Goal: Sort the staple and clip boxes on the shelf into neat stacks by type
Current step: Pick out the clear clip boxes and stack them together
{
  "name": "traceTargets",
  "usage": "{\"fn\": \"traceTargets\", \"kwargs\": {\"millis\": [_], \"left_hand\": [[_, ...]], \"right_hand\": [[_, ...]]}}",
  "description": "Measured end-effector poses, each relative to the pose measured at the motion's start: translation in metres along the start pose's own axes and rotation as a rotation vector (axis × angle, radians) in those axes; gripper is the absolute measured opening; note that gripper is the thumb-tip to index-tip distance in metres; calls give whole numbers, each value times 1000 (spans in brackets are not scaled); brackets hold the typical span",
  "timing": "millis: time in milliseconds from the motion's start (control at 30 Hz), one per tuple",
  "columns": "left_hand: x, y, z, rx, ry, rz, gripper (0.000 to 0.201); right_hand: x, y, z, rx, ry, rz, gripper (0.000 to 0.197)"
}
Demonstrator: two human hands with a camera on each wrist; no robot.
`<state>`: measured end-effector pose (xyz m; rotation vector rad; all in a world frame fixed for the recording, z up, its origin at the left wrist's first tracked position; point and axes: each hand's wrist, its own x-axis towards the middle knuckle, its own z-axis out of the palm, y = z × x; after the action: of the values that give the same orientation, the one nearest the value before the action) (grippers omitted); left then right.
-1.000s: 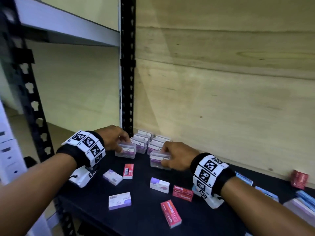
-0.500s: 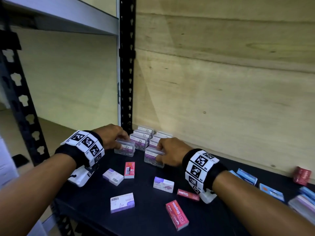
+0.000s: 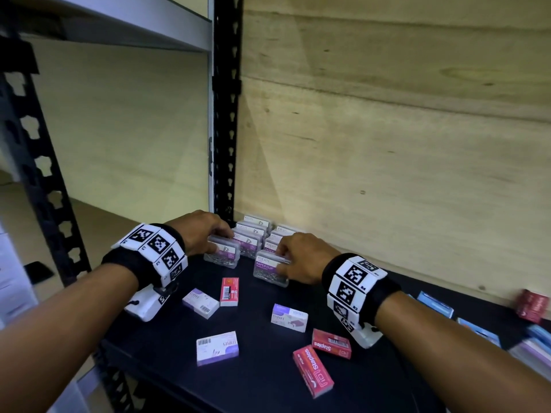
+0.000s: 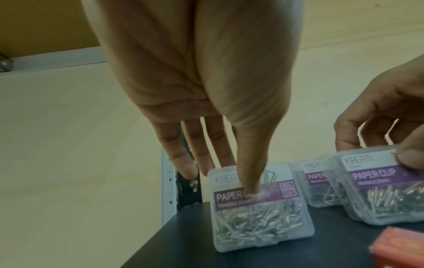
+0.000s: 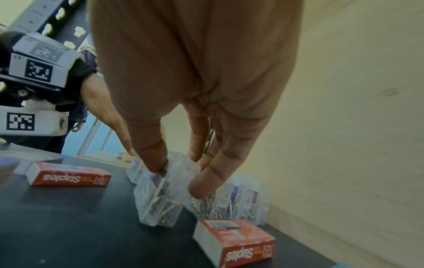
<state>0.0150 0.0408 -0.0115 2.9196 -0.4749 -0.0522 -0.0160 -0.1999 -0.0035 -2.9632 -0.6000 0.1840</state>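
Both hands work at the back left corner of the shelf (image 3: 262,383), where clear clip boxes stand upright in two short rows (image 3: 253,231) against the wooden back wall. The left hand (image 3: 198,231) pinches one clip box (image 3: 222,256) by its top, thumb on the labelled front and fingers behind; the box stands on the shelf at the front of the left row. The right hand (image 3: 301,257) pinches a second clip box (image 3: 271,268) the same way, at the front of the right row. Compared with a second ago, both boxes have slid back toward the rows: the left one now looks to touch the box behind it, and the right one sits just in front of its row, with a small gap that I cannot judge exactly. That suggests the clip type is nearly gathered in this corner. The staple boxes are not yet sorted: three white-and-purple ones (image 3: 217,348) and three red ones (image 3: 313,371) lie scattered flat nearer the front edge, with blue boxes (image 3: 435,304) and another red one (image 3: 533,307) off toward the right end.
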Motion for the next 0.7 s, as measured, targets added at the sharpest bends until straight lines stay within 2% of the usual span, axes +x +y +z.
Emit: {"fn": "traceTargets", "kwargs": {"millis": [200,333,400,567,700], "left_hand": [[-3,5,-6,31,61,9,47],[-8,11,-12,13,162,85,30],[-12,19,-16,14,186,101,22],[-20,41,-22,-37,34,122,14],[-26,50,-14,-22,-96,82,19]], "right_hand": [[1,2,-3,12,20,-9,37],[-1,4,-6,3,22,-4,47],[-3,5,-8,0,24,-2,46],[-16,5,-15,-11,10,-16,27],[-33,9,-21,-28,-93,-17,20]]}}
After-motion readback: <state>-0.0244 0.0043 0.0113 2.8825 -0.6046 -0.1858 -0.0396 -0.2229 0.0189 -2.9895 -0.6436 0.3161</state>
